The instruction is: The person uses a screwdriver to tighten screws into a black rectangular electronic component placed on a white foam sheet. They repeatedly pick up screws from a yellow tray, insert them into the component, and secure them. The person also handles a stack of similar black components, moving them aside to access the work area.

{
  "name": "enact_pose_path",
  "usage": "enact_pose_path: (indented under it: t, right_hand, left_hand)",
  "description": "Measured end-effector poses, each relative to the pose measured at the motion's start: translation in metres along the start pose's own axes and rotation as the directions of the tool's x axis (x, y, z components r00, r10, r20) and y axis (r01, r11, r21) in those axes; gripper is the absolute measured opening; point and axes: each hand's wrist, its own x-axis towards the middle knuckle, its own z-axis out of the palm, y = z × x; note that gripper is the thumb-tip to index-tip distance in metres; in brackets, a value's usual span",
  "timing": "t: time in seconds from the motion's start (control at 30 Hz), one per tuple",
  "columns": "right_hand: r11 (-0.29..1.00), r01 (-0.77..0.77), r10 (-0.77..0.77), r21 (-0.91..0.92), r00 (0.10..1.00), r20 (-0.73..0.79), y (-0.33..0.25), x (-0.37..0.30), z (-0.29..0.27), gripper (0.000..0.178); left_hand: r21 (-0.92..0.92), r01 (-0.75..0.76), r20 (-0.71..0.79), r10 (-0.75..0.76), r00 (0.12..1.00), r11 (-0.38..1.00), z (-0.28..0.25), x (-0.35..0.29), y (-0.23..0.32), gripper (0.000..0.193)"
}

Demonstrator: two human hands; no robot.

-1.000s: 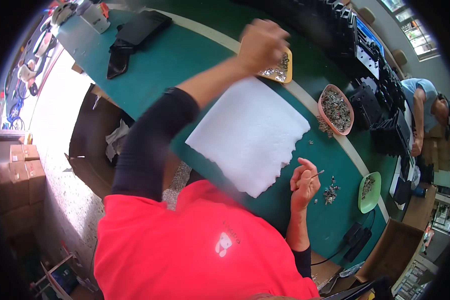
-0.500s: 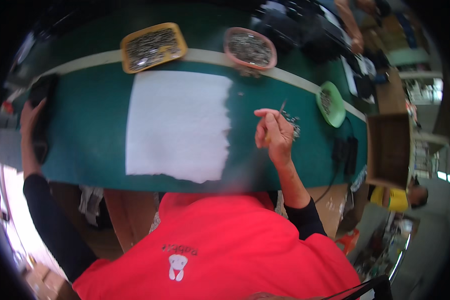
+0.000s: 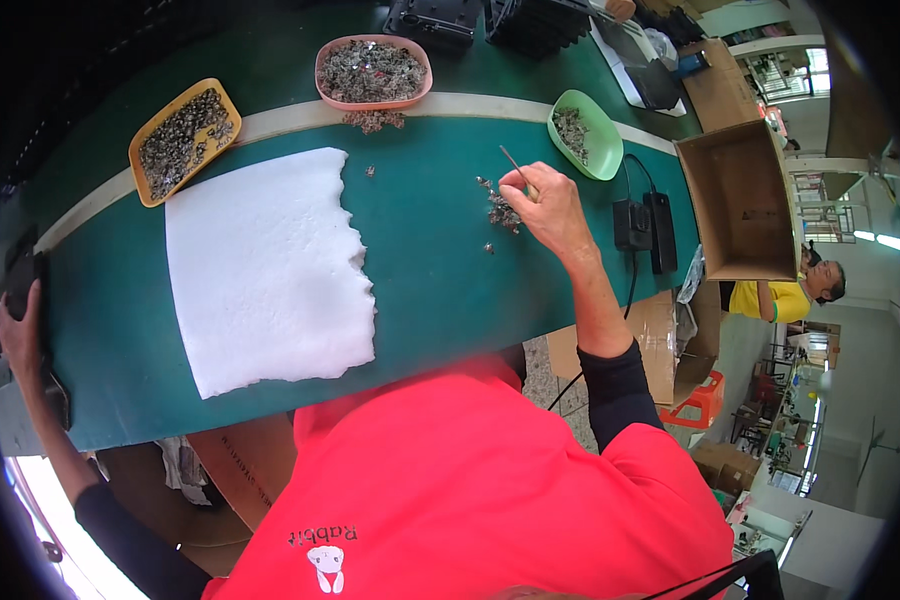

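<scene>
My right hand (image 3: pixel 550 212) is closed around a thin, pointed metal tool with a yellowish handle (image 3: pixel 533 192); its shaft slants up to the left. Just left of the fingers lies a loose pile of small metal parts (image 3: pixel 502 212), with single pieces apart from it. At the table's far left end my left hand (image 3: pixel 22 335) grips a long black object (image 3: pixel 30 275); its kind cannot be made out. Between the hands lies a white foam sheet (image 3: pixel 270 270) with a ragged right edge.
A yellow tray (image 3: pixel 232 102), a pink tray (image 3: pixel 322 75) and a green tray (image 3: pixel 600 140) hold small metal parts along the back of the green table (image 3: pixel 440 290). Black power adapters (image 3: pixel 632 225) with cables lie right, beside an open cardboard box (image 3: pixel 735 200). A person in yellow (image 3: pixel 790 300) is beyond.
The view has turned, so the trays and foam sheet appear farther left. My right hand has shifted from the pile's left side to its right, tool still held. My left hand stays on the black object.
</scene>
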Motion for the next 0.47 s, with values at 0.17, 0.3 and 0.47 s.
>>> enact_pose_path:
  t: [0.17,0.3,0.47]
  right_hand:
    - [0.958,0.031,-0.022,-0.286,0.999,0.034,-0.006,0.008,0.007,0.017]
    - [0.966,0.061,-0.035,-0.251,0.993,0.110,-0.006,0.015,0.011,0.016]
    - [0.988,0.064,-0.047,-0.140,0.991,0.123,-0.019,0.023,0.017,0.014]
  left_hand:
    - [-0.608,-0.183,-0.004,0.227,0.974,0.773,-0.045,-0.131,0.207,0.063]
    - [-0.645,-0.251,-0.022,0.311,0.950,0.722,-0.075,-0.198,0.299,0.075]
    - [-0.464,-0.124,0.104,0.193,0.976,0.877,-0.065,-0.241,0.344,0.073]
